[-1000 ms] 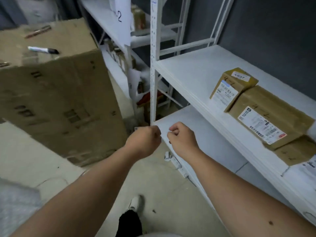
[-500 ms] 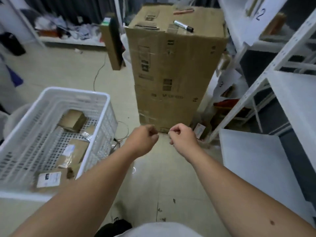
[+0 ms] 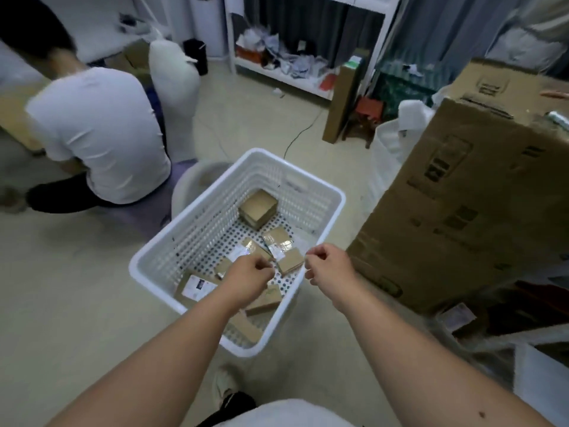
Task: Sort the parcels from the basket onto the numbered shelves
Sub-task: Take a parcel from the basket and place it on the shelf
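A white plastic basket (image 3: 320, 192) stands on the floor in the middle of the view. Several small brown parcels lie in it: a thick square one (image 3: 258, 208) at the far end, a flat one with a white label (image 3: 194, 287) at the near left, a small one (image 3: 291, 261) on the right. My left hand (image 3: 248, 277) hovers over the basket's near half with fingers curled, holding nothing. My right hand (image 3: 325, 266) hangs above the basket's right rim, also curled and empty. The numbered shelves are out of view.
A tall cardboard box (image 3: 468, 192) stands close on the right of the basket. A person in a white shirt (image 3: 98, 134) crouches at the left on the floor. A white sack (image 3: 175, 87), a narrow upright carton (image 3: 341, 97) and a cluttered low shelf (image 3: 289, 66) are behind.
My view has swung left, from the shelves past the tall cardboard box to the basket. Both hands stay curled and empty and are now over the basket.
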